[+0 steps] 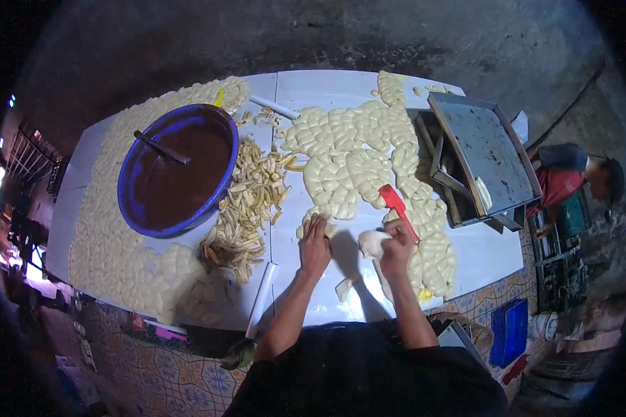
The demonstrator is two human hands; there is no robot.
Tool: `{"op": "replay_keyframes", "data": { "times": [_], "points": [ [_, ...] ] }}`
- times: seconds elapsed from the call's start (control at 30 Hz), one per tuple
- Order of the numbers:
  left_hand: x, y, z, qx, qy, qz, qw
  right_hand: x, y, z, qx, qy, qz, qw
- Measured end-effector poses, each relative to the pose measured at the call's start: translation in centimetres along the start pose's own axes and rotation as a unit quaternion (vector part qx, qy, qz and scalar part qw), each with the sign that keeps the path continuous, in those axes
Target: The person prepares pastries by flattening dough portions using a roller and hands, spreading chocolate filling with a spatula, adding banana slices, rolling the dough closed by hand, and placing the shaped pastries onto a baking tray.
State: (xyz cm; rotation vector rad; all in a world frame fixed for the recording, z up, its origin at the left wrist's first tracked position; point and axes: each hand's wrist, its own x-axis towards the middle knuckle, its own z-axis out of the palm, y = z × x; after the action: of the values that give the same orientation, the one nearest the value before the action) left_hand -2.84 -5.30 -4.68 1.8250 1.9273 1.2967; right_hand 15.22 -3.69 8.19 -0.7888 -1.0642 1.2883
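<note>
My left hand (pixel 316 249) rests on the white table with its fingers stretched out, touching a small piece of pale dough at the near edge of the dough rows. In my right hand (pixel 398 250) is a soft lump of dough (pixel 373 244), gripped between thumb and fingers. Just beyond that hand lies a red scraper (pixel 397 206), its handle end close to my knuckles; whether they touch I cannot tell. Many shaped dough pieces (pixel 334 132) cover the table ahead and to the right. A dough scrap (pixel 343 289) sits nearer to me.
A blue basin (pixel 234 139) of brown filling with a dark-handled utensil stands at left. Beside it are sliced banana-like strips (pixel 247 201) and more dough (pixel 94 236). White rolling pins (pixel 261 299) lie near and far. Metal trays (pixel 483 146) are stacked at right; another person (pixel 560 177) is beyond.
</note>
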Motion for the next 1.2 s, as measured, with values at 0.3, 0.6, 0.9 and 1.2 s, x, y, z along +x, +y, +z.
{"op": "replay_keyframes", "data": {
  "times": [0.3, 0.6, 0.9, 1.2],
  "points": [
    [-5.4, 8.0, -6.3, -0.150, 0.047, 0.033, 0.987, 0.7, 9.7, -9.6, -0.463, -0.119, -0.033, 0.878],
    [-6.3, 6.5, -10.5, 0.150, -0.289, 0.024, 0.945, 4.5, 11.0, 4.3, -0.528, -0.124, 0.096, 0.835],
    [3.0, -0.6, -3.7, 0.170, -0.104, -0.009, 0.980, 3.2, 8.3, 4.9, -0.215, -0.074, 0.062, 0.972],
    [2.0, 3.5, -5.8, -0.039, -0.119, -0.030, 0.992, 1.1, -3.2, 0.6, 0.339, -0.013, 0.000, 0.941]
  ]
}}
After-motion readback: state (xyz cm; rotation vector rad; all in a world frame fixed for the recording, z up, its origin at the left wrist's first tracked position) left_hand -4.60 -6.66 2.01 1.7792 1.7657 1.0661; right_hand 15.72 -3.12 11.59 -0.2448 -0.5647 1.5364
